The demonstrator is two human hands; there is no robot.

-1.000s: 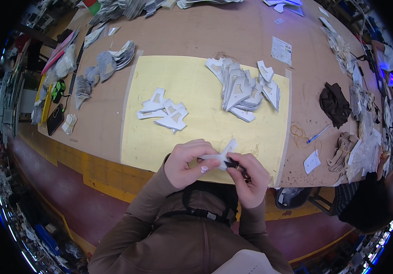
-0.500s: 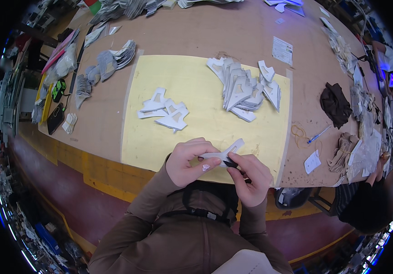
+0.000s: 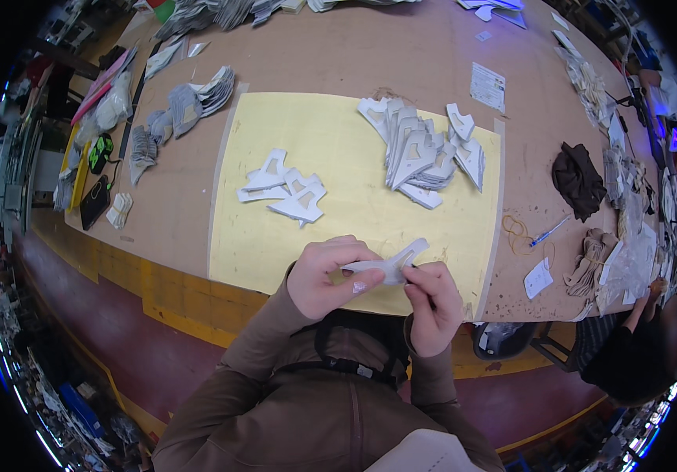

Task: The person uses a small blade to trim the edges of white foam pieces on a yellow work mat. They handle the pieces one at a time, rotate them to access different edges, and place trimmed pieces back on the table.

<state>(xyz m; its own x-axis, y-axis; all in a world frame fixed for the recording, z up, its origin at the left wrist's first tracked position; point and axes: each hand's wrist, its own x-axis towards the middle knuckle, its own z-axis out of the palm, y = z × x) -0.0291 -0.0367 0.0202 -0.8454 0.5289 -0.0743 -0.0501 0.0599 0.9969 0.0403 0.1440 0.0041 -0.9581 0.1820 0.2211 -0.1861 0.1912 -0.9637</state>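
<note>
The left hand [image 3: 331, 277] grasps a thin white piece with a cut-out window [image 3: 392, 269], pinched between thumb and bent fingers, with a small whitish patch on the thumb. The right hand [image 3: 435, 303] has its thumb and forefinger drawn together at the right side of that piece; something small and dark shows at these fingertips, mostly hidden, and I cannot tell whether they grip it or the piece's edge. The white piece is raised in front of the person's waist, its narrow arm pointing up and to the right, over the near part of a pale yellow rectangular sheet [image 3: 338, 149]. Beyond the left hand, on the sheet's left half, lies a small overlapping group of white cut-out pieces [image 3: 291, 207]. Farther off, to the right, a thick fanned heap of similar white and grey pieces [image 3: 405, 169] rests on the sheet. The sheet lies on a broad brown-covered table [image 3: 417, 51]. Right of it are a loose tan loop of cord [image 3: 516, 234], a slim blue-and-white pen [image 3: 549, 230], a white paper tag [image 3: 537, 278] and a crumpled dark brown cloth [image 3: 576, 181]. To the left lie a white bundle tied round its middle [image 3: 119, 211], a flat black rectangular device [image 3: 95, 203], a green-and-black device [image 3: 100, 154] and layered grey pieces [image 3: 185, 112]. At the right edge sits another person in black [image 3: 629, 354].
</note>
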